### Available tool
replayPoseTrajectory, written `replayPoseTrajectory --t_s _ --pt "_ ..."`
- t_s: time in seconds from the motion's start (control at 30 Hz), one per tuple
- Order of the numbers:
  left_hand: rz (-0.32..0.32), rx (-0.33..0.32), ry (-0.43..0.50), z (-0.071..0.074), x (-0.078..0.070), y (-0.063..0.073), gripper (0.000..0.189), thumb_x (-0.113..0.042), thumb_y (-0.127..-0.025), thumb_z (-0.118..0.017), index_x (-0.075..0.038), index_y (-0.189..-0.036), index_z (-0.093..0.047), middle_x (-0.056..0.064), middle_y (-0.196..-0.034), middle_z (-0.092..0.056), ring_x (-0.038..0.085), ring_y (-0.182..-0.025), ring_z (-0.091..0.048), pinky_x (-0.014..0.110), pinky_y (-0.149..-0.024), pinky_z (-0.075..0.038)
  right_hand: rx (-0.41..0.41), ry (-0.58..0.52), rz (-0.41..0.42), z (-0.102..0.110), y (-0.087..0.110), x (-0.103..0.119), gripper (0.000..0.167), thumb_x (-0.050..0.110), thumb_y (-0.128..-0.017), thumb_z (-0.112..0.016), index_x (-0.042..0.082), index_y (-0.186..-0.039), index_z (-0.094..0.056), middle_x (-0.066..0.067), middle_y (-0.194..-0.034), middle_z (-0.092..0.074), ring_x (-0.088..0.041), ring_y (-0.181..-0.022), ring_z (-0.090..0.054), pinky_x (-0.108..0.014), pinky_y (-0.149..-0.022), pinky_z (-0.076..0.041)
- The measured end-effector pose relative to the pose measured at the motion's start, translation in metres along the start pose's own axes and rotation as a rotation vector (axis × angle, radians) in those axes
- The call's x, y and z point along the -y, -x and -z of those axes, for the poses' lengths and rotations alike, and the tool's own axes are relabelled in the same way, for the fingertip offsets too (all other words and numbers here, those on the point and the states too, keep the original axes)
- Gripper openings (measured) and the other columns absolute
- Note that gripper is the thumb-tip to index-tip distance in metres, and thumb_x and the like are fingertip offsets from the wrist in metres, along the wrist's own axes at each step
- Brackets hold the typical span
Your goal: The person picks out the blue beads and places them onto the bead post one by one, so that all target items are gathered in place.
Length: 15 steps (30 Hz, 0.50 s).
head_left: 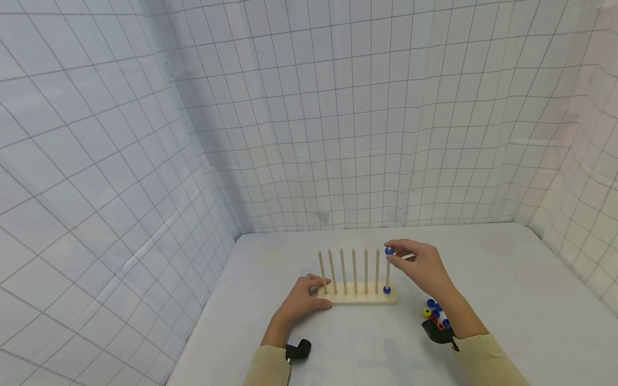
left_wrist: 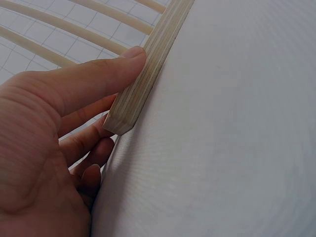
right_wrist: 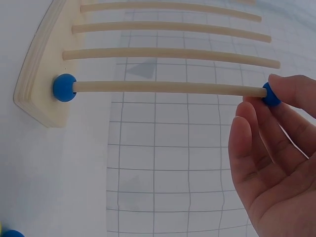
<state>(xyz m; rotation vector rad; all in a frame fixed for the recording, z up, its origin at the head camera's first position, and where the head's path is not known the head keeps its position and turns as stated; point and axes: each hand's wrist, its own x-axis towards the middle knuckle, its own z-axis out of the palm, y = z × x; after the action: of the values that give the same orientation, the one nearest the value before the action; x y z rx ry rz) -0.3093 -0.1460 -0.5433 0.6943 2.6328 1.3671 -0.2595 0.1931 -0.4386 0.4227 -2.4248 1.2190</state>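
A wooden peg rack (head_left: pixel 357 300) with a row of several upright dowels stands on the white table. My left hand (head_left: pixel 303 298) grips its left end, with the thumb (left_wrist: pixel 113 74) along the front edge and the other fingers behind. At the rightmost dowel (head_left: pixel 388 271), my right hand (head_left: pixel 422 266) pinches a blue bead (right_wrist: pixel 271 94) between thumb and fingertips, right at the dowel's top end. A second blue bead (right_wrist: pixel 64 88) sits at the foot of that same dowel, against the base. The other dowels carry no beads.
Loose beads lie on the table under my right forearm: several blue beads (head_left: pixel 431 303), a yellow bead (head_left: pixel 427 312) and red beads (head_left: pixel 434 319), partly covered by the black wrist camera (head_left: pixel 438 332). White gridded cloth (head_left: pixel 314 134) hangs behind the table and along its sides.
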Motion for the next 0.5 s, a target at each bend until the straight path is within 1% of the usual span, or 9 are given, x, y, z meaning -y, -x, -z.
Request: replayPoseTrajectory --t_s 0.1,0.27,0.5 --pt "0.008 -0.001 0.005 -0.0002 -0.0007 0.0004 0.056 -0.034 -0.076 -0.089 -0.021 -0.127 -0.071 -0.002 -0.120 -0.060 0.026 -0.120 -0.046 0.052 -0.104 -0.035 0.002 0.006 -0.002 -0.0003 0.0001 -0.0002 0.028 0.029 -0.094 -0.074 0.020 -0.120 -0.074 0.009 -0.099 -0.072 -0.010 -0.088 -0.065 -0.028 -0.077 -0.056" --pt "0.016 -0.003 0.003 -0.0006 -0.0005 0.0001 0.055 -0.034 -0.076 -0.089 -0.022 -0.127 -0.071 -0.003 -0.120 -0.059 0.025 -0.119 -0.045 0.052 -0.104 -0.034 0.008 0.015 -0.005 -0.0008 0.0002 -0.0012 0.028 0.030 -0.094 -0.074 0.020 -0.120 -0.074 0.009 -0.096 -0.071 -0.010 -0.086 -0.065 -0.029 -0.077 -0.056" --pt "0.012 0.000 0.013 -0.0008 0.0012 -0.0007 0.055 -0.033 -0.077 -0.089 -0.022 -0.128 -0.071 -0.004 -0.120 -0.059 0.025 -0.120 -0.044 0.052 -0.105 -0.034 0.017 0.023 -0.006 -0.0010 0.0000 -0.0026 0.028 0.030 -0.094 -0.074 0.020 -0.120 -0.074 0.009 -0.096 -0.071 -0.010 -0.086 -0.065 -0.030 -0.077 -0.056"
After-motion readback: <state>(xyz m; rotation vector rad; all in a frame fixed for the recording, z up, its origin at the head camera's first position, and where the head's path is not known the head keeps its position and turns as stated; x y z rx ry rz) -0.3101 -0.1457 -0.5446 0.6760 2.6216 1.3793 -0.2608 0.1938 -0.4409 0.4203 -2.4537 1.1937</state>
